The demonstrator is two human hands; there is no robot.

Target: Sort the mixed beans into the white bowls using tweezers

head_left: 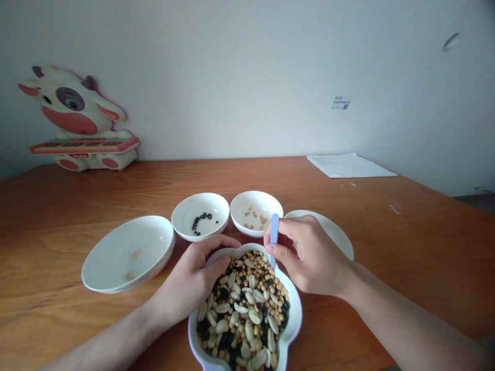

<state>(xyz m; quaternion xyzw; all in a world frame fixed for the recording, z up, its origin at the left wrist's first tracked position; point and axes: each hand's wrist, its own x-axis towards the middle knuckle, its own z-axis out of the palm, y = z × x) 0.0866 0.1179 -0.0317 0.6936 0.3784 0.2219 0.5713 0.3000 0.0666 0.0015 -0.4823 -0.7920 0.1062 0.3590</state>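
A wavy-edged white dish (294, 304) sits before me, filled with mixed peanut halves (253, 315), yellow soybeans (278, 296) and black beans (226, 340). My left hand (193, 273) grips its far left rim, thumb over the inside edge and fingers along the outside. Pinched in my right hand (309, 252) is a pair of light blue tweezers (274, 229), held nearly upright. Their tips point down among the beans by the dish's upper right rim; whether they grip a bean I cannot tell.
Behind the dish stand a white bowl with black beans (185, 226) and one with soybeans (253, 196). A larger white bowl (104, 263) at left holds a couple of pale pieces. My right hand partly hides a white plate (336, 232). A cow toy keyboard (85, 123) and papers (350, 166) lie farther back.
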